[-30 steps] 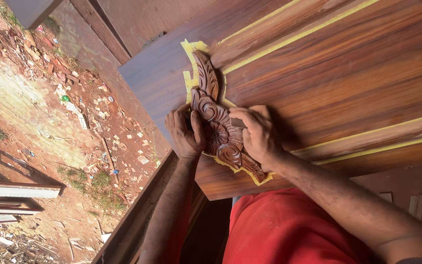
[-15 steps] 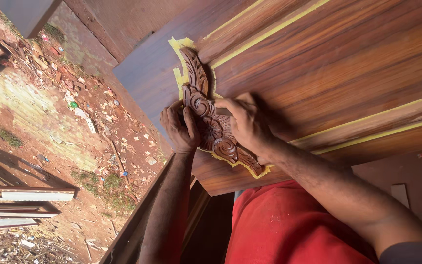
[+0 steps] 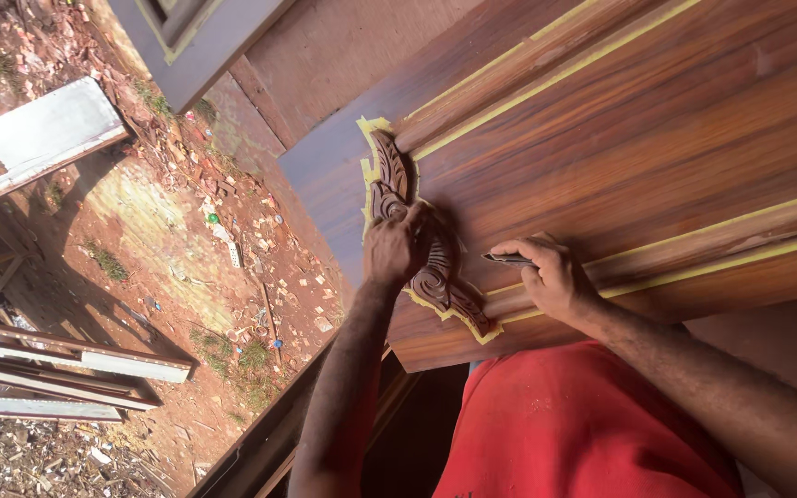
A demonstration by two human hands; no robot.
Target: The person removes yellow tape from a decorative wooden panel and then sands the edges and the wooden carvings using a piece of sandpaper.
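We see right hand (image 3: pixel 551 275) now off carving (image 3: pixel 435 277), pinching thin blade (image 3: pixel 507 260), frame centre | left hand (image 3: pixel 398 244) now covers carving, grip unclear | scraping paused.

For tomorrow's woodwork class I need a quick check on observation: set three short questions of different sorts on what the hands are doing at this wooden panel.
1. True or false: the left hand rests on the carved wooden ornament.
2. What colour is the tape edging the ornament? A) blue B) yellow C) white
3. Fill in: the right hand holds a small flat ____ against the wooden panel, beside the ornament.

Key
1. True.
2. B.
3. Piece; what kind of tool it is cannot be told.
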